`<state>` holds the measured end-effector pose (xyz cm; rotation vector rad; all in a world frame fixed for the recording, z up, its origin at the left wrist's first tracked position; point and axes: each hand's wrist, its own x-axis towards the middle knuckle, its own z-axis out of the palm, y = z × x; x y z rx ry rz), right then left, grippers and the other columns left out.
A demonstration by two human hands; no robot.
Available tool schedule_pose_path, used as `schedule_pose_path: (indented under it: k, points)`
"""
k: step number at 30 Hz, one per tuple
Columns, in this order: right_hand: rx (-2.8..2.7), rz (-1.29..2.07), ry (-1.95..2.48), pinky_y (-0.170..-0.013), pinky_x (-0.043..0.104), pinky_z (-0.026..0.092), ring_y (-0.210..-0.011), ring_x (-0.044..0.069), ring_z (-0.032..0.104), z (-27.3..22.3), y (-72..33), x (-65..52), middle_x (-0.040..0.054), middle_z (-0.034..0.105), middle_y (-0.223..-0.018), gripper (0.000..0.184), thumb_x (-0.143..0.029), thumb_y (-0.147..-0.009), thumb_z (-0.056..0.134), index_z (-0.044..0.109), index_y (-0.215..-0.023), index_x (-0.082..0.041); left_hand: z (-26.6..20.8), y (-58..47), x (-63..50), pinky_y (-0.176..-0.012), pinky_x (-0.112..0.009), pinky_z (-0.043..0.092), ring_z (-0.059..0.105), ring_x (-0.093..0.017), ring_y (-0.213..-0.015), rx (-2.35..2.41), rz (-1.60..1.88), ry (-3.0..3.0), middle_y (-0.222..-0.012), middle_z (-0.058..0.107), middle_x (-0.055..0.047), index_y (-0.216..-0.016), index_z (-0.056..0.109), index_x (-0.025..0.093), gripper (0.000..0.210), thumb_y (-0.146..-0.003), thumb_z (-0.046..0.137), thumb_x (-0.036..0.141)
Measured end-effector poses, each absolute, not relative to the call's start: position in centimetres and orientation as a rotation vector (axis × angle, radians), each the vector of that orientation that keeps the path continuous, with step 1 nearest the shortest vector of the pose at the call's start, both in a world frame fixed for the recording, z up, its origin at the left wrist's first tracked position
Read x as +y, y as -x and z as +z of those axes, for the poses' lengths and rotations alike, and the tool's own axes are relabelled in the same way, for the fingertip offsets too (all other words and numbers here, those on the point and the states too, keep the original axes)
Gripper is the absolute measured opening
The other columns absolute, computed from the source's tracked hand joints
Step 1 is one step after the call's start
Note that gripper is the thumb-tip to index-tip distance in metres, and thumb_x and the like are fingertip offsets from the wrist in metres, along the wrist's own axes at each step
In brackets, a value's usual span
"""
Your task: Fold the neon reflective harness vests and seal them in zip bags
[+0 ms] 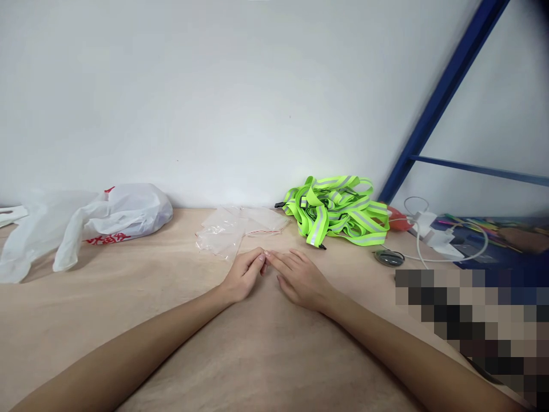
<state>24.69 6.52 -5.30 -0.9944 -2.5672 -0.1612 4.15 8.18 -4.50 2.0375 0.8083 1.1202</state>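
My left hand [245, 276] rests on the cloth-covered surface [240, 366] with its fingers curled and the thumb against them. Nothing shows in it. My right hand [303, 279] lies palm down with its fingers stretched out, and its fingertips meet those of the left. Just beyond the left hand are clear plastic zip bags [223, 232], lying flat and overlapping. Behind the right hand sits a tangled heap of neon-green straps [334, 209] with grey reflective stripes and black buckles.
On the left lies a white plastic bag [137, 209] with red print, its handles spread. A dark computer mouse [388, 257], white chargers [437, 237] with cables and a red item [398, 219] sit at right. A blue metal frame [441, 103] rises there; a pixelated patch hides the lower right.
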Motion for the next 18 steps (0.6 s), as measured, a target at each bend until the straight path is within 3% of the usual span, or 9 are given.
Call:
schedule_pose_path:
  k: [9,15,18]
  points:
    - [-2.519,-0.109,0.93,-0.11,0.05,0.041,-0.127,0.026,0.055,-5.51,-24.95,6.64,0.0132,0.057,-0.144,0.065,-0.014,-0.093,0.04,0.031,-0.157,-0.02,-4.32,-4.25,8.18,-0.07,-0.029,0.042,0.052,-0.016,-0.07,0.825,1.091,-2.039,-0.067,0.053,-0.001,-0.068,0.048,0.02,0.049,-0.101,0.033,0.053]
    - [-2.357,-0.023,0.874,-0.098,0.044,0.049,-0.108,0.024,0.065,-5.56,-25.23,6.64,0.0116,0.071,-0.119,0.043,-0.02,-0.096,0.038,0.054,-0.136,-0.019,-4.47,-4.43,8.32,-0.063,-0.025,0.043,0.053,-0.014,-0.064,0.805,1.094,-1.958,-0.069,0.056,0.001,-0.091,0.061,0.017,0.035,-0.099,0.046,0.048]
    - [-2.312,0.09,0.911,-0.09,0.04,0.052,-0.1,0.024,0.067,-5.45,-25.2,6.47,0.0104,0.073,-0.11,0.034,-0.022,-0.095,0.041,0.06,-0.123,-0.021,-4.59,-4.33,8.29,-0.068,-0.025,0.046,0.058,-0.015,-0.069,0.798,1.044,-2.067,-0.073,0.064,-0.002,-0.09,0.065,0.016,0.032,-0.099,0.047,0.041]
